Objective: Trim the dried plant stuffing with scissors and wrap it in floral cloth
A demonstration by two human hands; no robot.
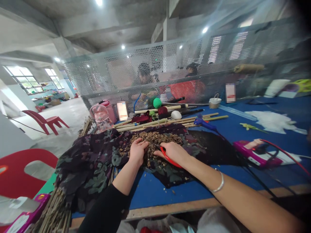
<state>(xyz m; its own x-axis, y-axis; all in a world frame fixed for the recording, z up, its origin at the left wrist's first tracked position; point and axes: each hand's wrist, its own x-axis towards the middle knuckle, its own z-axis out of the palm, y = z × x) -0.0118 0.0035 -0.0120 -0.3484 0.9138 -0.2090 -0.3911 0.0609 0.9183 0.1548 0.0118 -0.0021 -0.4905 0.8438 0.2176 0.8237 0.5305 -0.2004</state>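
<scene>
In the head view my right hand (173, 152) grips a pair of scissors (169, 158) by the red handles, the blades reaching left toward my other hand. My left hand (139, 150) has its fingers pinched together over a pile of dry brown plant bits (148, 137); what lies between the fingertips is too small to name. Beneath the pile spreads a dark floral cloth (97, 155), bunched up on the left. Loose bits are scattered on the cloth and on the blue tabletop (150, 187) in front of it.
Bamboo sticks (155, 123), a green ball (157, 103) and a blue glue gun (204, 123) lie behind the cloth. A purple power strip (247, 155) is at right, a pink bag (102, 115) at back left. Bundled stalks (54, 207) stand front left. Two people sit beyond a perforated panel (109, 74).
</scene>
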